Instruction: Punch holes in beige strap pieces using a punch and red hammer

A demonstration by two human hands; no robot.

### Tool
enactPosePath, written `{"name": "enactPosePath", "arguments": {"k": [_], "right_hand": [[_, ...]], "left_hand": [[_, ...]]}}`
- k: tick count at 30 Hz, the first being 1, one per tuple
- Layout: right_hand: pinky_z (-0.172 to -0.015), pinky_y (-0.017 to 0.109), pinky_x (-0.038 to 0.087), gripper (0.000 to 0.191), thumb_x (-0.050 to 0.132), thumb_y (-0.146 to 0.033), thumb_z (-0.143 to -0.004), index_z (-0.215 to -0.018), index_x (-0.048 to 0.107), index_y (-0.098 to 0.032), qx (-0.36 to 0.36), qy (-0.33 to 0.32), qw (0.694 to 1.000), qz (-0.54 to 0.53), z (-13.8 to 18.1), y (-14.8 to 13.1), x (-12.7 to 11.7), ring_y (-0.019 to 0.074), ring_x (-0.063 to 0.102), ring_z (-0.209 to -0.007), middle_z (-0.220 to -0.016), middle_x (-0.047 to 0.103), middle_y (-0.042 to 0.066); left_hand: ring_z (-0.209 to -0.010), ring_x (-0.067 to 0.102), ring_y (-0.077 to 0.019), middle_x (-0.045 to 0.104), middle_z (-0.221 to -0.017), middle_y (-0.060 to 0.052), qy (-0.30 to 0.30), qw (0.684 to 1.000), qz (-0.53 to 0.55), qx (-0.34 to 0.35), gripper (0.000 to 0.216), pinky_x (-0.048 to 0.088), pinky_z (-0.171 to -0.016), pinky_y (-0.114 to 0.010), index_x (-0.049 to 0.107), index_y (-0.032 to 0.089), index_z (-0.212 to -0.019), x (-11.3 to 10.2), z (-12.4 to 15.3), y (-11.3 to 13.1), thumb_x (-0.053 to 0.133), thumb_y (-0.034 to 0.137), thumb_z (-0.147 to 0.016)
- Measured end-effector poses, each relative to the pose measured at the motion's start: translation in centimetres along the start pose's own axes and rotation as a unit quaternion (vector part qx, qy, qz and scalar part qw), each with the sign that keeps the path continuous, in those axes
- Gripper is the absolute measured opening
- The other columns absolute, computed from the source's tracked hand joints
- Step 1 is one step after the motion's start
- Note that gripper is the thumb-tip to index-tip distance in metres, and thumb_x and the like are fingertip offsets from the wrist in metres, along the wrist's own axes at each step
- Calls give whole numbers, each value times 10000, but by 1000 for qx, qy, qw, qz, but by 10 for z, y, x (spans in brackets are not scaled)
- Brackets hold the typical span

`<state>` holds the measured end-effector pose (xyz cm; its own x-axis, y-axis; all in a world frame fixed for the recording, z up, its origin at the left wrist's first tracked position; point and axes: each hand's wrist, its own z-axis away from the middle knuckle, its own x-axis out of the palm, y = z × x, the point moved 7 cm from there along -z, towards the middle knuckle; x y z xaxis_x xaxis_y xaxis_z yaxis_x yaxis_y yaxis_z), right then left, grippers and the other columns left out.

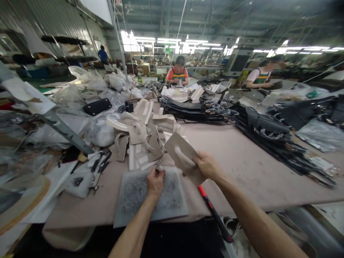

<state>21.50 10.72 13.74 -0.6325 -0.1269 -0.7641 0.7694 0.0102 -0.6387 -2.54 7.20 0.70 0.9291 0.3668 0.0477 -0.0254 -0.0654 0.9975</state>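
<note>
My right hand (205,165) grips a flat beige piece (180,150) with a pale strip across it and holds it tilted above the table. My left hand (155,180) is pinched over the far edge of a grey scuffed mat (139,200) lying at the table's front. Something small and pale sits between its fingertips; I cannot make out what. A heap of similar beige and white cut pieces (142,139) lies just beyond both hands.
A red-and-black handled tool (215,213) lies under my right forearm at the table's front edge. Stacks of dark parts (258,129) run along the right side. Plastic bags (99,130) crowd the left. Two seated people (178,73) work at the far end.
</note>
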Motion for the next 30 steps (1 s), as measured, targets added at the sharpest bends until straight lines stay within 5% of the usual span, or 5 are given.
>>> {"name": "enactPosePath", "arguments": {"k": [5, 8, 12, 21, 30], "right_hand": [[-627, 288, 492, 421, 622, -519, -762, -966, 643, -151, 115, -104, 922, -354, 71, 29, 72, 217, 651, -707, -821, 714, 50], [-730, 313, 490, 349, 593, -372, -804, -1044, 626, -121, 118, -99, 970, -188, 103, 42, 120, 254, 669, -857, -906, 719, 109], [-784, 351, 462, 458, 523, -261, -884, -1297, 497, -65, 111, -65, 987, 94, 113, 48, 136, 293, 679, -914, -950, 708, 173], [-787, 432, 497, 716, 549, -378, -922, -1518, 326, -50, 22, -131, 972, 192, 103, 36, 129, 366, 694, -930, -991, 717, 225], [-824, 399, 501, 665, 480, -273, -949, -1540, 278, -45, 70, -122, 982, 129, 113, 38, 149, 316, 704, -937, -1001, 719, 211]], "left_hand": [[-756, 690, -170, 745, -832, -60, 94, 995, 23, 11, 311, 543, -735, -259, 716, 132, -899, -37, -1, 21, 740, 411, -765], [-799, 701, -173, 749, -873, -59, 70, 996, 25, 43, 296, 551, -784, -277, 709, 146, -937, -41, -6, 36, 749, 386, -767], [-786, 691, -170, 742, -842, -42, -47, 998, 7, 34, 224, 546, -761, -266, 694, 161, -894, -14, -7, 38, 744, 323, -748], [-732, 670, -161, 726, -800, -41, -134, 991, 0, 2, 203, 527, -691, -251, 675, 153, -856, 35, -10, 14, 734, 291, -718], [-798, 678, -167, 731, -855, -50, -91, 996, 1, 16, 222, 534, -762, -268, 676, 161, -897, 16, -6, 18, 736, 323, -757]]}}
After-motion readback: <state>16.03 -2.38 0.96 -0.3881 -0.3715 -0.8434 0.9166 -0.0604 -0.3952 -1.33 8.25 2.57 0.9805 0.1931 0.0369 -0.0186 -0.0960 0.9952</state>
